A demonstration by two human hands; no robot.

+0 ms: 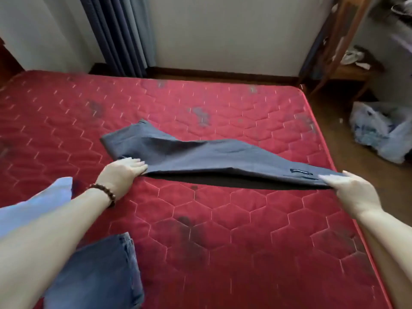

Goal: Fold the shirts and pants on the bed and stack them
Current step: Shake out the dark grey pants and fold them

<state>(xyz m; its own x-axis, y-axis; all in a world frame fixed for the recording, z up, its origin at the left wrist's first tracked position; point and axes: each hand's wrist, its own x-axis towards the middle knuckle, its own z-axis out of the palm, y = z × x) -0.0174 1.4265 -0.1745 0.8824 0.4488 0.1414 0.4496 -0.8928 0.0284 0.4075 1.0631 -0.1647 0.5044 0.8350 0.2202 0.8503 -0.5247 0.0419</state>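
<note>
Two bare hands hold a pair of grey pants [200, 157] stretched across the middle of the red quilted mattress [223, 241]. The left hand [121, 175] has its fingers curled over the near edge of the pants, at the end towards the mattress's left side, and a dark beaded bracelet [104, 194] sits on that wrist. The right hand [354, 190] pinches the other end of the pants close to the mattress's right edge, fingers laid long over the cloth with the thumb hidden beneath. Between the hands the near edge of the pants hangs lifted off the mattress, and a dark shadow shows under it. The far part of the pants lies on the mattress, with one corner turned up towards the far side. A small dark slit, possibly a pocket, shows on the cloth just beside the right hand, though the picture is too soft to be sure.

At the mattress's near left corner lies folded blue denim [100, 275], partly under the left forearm. Just beyond it, along the left side, is a pale blue cloth [38, 204]. Off the mattress's right edge a crumpled plastic bag [383, 130] sits on the wooden floor. Behind the far edge hangs a blue-grey curtain [120, 32].
</note>
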